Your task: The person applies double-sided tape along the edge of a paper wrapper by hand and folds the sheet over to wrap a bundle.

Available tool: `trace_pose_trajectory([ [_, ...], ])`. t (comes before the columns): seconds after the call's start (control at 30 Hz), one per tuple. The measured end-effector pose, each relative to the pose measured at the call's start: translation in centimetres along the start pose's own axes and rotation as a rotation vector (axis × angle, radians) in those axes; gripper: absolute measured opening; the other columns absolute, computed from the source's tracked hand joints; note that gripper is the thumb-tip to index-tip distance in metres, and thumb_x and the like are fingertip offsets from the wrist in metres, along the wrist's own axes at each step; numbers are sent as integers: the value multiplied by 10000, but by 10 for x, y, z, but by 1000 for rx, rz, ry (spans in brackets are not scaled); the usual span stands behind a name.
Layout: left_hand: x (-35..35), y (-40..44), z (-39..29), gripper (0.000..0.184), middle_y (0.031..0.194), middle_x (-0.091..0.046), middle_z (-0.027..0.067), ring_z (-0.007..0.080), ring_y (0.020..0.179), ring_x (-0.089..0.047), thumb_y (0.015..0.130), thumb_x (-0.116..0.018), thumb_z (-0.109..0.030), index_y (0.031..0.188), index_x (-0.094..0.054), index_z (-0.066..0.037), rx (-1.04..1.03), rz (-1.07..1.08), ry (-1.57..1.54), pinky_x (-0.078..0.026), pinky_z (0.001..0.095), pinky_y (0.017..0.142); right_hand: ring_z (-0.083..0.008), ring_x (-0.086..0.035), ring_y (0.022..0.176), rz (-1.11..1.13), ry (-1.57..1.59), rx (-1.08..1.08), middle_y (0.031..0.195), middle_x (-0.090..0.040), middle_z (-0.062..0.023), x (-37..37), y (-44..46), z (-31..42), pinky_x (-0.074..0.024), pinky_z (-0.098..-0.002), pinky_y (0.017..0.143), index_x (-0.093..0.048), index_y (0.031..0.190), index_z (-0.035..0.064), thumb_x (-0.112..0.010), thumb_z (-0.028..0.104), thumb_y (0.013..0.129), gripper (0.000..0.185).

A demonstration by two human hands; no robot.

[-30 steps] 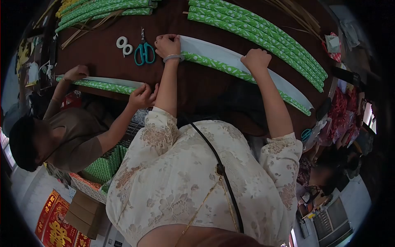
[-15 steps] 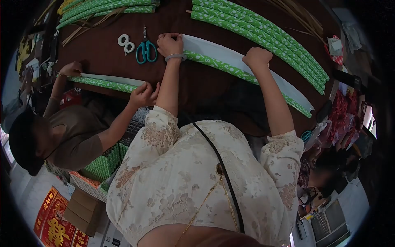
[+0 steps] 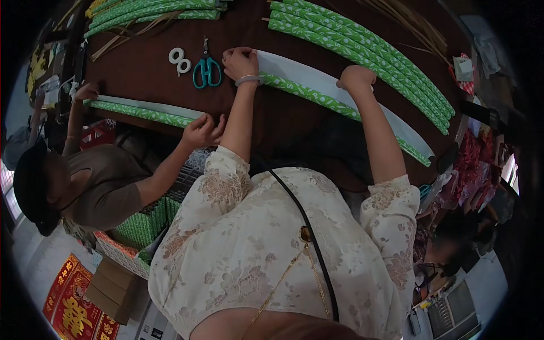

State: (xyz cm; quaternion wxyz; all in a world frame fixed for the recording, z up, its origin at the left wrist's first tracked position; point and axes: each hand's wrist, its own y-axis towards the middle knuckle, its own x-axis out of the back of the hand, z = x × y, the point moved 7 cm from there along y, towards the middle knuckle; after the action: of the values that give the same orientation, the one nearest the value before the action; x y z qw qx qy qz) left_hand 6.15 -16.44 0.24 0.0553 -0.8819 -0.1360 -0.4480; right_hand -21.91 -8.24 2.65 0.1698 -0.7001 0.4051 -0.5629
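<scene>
A long strip (image 3: 309, 89) with a white inside and a green patterned folded edge lies across the brown table in front of me. My left hand (image 3: 241, 63) has its fingers closed on the strip's left end; a bracelet circles that wrist. Farther right, my right hand (image 3: 357, 79) is curled closed on the strip's upper edge. Teal-handled scissors (image 3: 207, 72) and two white tape rolls (image 3: 179, 59) lie left of my left hand. Beyond the strip rests a bundle of green patterned rolls (image 3: 362, 54).
At the left, a co-worker (image 3: 107, 175) in a dark cap holds a similar green-and-white strip (image 3: 144, 111). More green rolls (image 3: 158, 12) lie at the back left, with dry brown strips (image 3: 413, 25) at the back right. A cardboard box (image 3: 111, 288) stands low at the left.
The view has shifted slightly, so the table items appear a little farther right. The co-worker's far hand has moved left along their strip. My hands keep their hold.
</scene>
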Motion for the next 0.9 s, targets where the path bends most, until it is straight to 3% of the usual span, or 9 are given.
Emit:
trace_pose_trajectory([
  [0.1,8,1,-7,194,1060,-521,83,295,998,-506,667,-732,-230,823,-662,-139,2,6,45,-429,440,805,-295,-610,916,24,-2,0,1059,-619,-107,0,-1,0,-474,-455,754,-651,1019,69,-587,263,738,348],
  [0.2,26,7,-7,333,1058,-517,99,313,969,-526,641,-758,-221,929,-631,-111,129,-41,-28,-447,438,799,-293,-614,905,10,1,10,1053,-622,-102,0,-2,0,-477,-448,753,-650,1021,72,-592,263,736,347],
  [0.27,19,17,-1,409,1071,-512,121,317,916,-554,631,-767,-210,973,-593,-68,98,89,-15,-467,416,788,-293,-616,900,8,20,6,1042,-626,-103,0,-1,-1,-479,-449,752,-648,1025,73,-596,263,734,352],
  [0.4,6,31,16,317,1033,-537,134,303,876,-569,656,-726,-157,923,-594,-48,73,192,-96,-473,394,777,-290,-620,892,-2,40,12,1032,-631,-104,-1,0,-1,-483,-448,739,-651,1020,71,-600,258,734,346],
  [0.5,4,28,10,234,925,-571,147,300,854,-571,685,-665,-88,901,-591,-32,-88,84,-148,-473,382,742,-292,-625,882,-35,22,8,1035,-631,-107,-2,1,-1,-487,-446,727,-651,1021,72,-603,254,734,344],
  [0.57,21,-6,-40,180,803,-585,135,300,818,-572,703,-613,-33,882,-595,-39,-473,-107,-240,-467,384,700,-297,-628,873,-57,29,16,1045,-629,-109,-2,0,0,-490,-446,724,-651,1021,70,-603,252,738,340],
  [0.63,1,-33,-72,157,762,-587,119,295,777,-575,707,-631,-40,857,-587,-43,-554,107,-368,-461,378,676,-288,-624,893,-47,40,-1,1035,-631,-110,-6,5,-1,-492,-443,737,-658,1000,75,-640,299,702,373],
  [0.7,-28,-56,-90,202,800,-621,110,257,735,-601,698,-685,-85,869,-591,-33,-448,379,-360,-477,357,663,-280,-620,913,-48,48,-16,1025,-632,-112,-8,7,-2,-493,-440,751,-665,979,81,-677,346,666,410],
  [0.9,-76,-84,-118,298,796,-627,68,268,817,-599,647,-746,-196,864,-574,-85,-539,564,50,-478,390,695,-280,-616,932,-111,69,-30,1057,-625,-111,-5,6,-2,-492,-443,754,-662,998,86,-681,367,672,431],
])
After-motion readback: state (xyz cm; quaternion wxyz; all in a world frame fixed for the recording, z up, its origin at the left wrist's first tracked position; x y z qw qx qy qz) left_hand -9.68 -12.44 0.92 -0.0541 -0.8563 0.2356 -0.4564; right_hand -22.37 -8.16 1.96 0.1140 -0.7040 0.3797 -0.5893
